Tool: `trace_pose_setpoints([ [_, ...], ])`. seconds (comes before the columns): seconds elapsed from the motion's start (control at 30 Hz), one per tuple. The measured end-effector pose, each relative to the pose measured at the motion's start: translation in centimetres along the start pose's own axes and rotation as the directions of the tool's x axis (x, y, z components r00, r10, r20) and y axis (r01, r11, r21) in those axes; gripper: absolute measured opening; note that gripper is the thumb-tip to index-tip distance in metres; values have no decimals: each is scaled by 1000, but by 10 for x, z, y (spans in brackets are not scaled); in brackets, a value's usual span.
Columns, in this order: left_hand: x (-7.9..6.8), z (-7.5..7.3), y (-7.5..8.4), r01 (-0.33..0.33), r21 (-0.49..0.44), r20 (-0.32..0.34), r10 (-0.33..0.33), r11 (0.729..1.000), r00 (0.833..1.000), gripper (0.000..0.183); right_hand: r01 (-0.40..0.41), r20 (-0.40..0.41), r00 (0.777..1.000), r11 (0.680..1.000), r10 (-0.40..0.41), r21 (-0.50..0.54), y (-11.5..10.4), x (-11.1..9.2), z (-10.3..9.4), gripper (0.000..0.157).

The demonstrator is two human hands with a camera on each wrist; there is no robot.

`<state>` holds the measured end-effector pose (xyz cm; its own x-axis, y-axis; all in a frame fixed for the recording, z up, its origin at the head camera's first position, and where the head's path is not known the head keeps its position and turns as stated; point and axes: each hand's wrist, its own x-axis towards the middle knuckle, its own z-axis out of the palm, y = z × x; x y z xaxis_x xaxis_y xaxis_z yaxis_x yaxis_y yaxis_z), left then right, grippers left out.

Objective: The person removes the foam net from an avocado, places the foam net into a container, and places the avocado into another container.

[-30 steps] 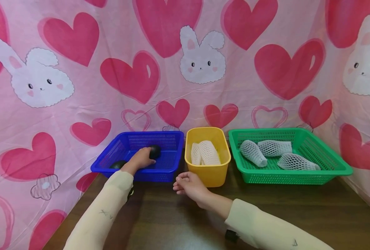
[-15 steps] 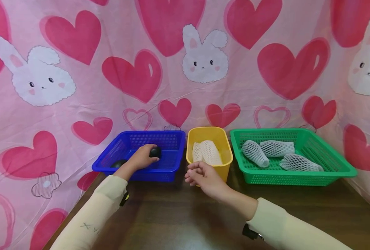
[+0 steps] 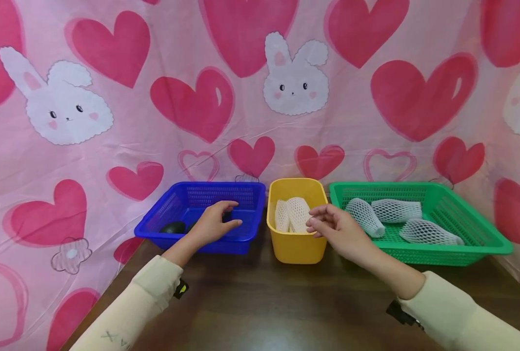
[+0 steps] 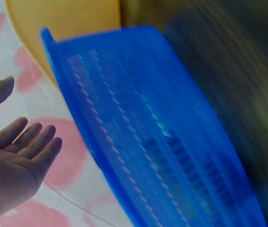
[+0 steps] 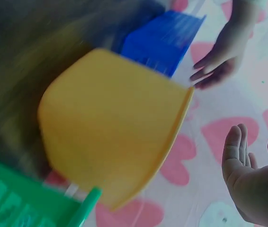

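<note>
My left hand [image 3: 209, 225] is over the blue basket [image 3: 242, 248], thumb and fingers apart and nothing between them, as the left wrist view also shows. A dark oval object [image 3: 172, 227], avocado-like, lies at the basket's left. Another dark one is mostly hidden behind my left hand. My right hand [image 3: 341, 231] hovers at the right rim of the yellow bin [image 3: 297, 248], fingers loosely bent and holding nothing. Inside that bin lie cream foam net sleeves [image 3: 298, 214]. In the right wrist view both hands appear empty.
A green basket [image 3: 440, 256] stands right of the yellow bin, with white foam net sleeves [image 3: 396, 210] in it; whether they contain anything I cannot tell. All three containers stand in a row on a dark wooden table [image 3: 260, 307], before a pink heart-patterned cloth [image 3: 295, 131].
My left hand has let go of the dark oval object, and its fingers have spread. My right hand has moved rightward and up, from in front of the yellow bin to its right rim.
</note>
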<state>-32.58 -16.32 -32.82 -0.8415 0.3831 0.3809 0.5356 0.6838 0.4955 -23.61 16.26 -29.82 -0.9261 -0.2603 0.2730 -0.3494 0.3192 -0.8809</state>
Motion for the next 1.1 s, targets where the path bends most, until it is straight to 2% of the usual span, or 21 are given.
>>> trace_pose_setpoints([
  [0.2,-1,7,34,-19,-121,22,22,993,1000,46,-15,-6,1000,991,14,-133,6,-2,-32,34],
  [0.33,-1,15,55,-57,-200,52,69,978,996,44,-31,-19,999,975,28,-222,12,-3,-52,39],
  [0.47,-1,27,76,-110,-311,72,139,944,988,40,-35,-34,999,960,27,-276,16,-4,-68,42],
  [0.57,-2,38,90,-121,-394,100,173,911,980,37,-31,-58,998,944,12,-328,20,-6,-80,42],
  [0.7,-2,54,108,-77,-492,159,176,867,971,34,-33,-107,994,920,-10,-391,27,-6,-98,42],
  [0.83,-2,72,121,-17,-555,245,183,832,952,33,-66,-139,990,902,6,-427,34,-7,-117,48],
  [0.97,-1,90,129,16,-563,319,199,827,927,35,-95,-170,985,872,13,-480,41,-9,-135,50],
  [1.1,0,108,133,43,-554,356,190,831,915,35,-117,-204,979,845,9,-521,54,-10,-153,52],
])
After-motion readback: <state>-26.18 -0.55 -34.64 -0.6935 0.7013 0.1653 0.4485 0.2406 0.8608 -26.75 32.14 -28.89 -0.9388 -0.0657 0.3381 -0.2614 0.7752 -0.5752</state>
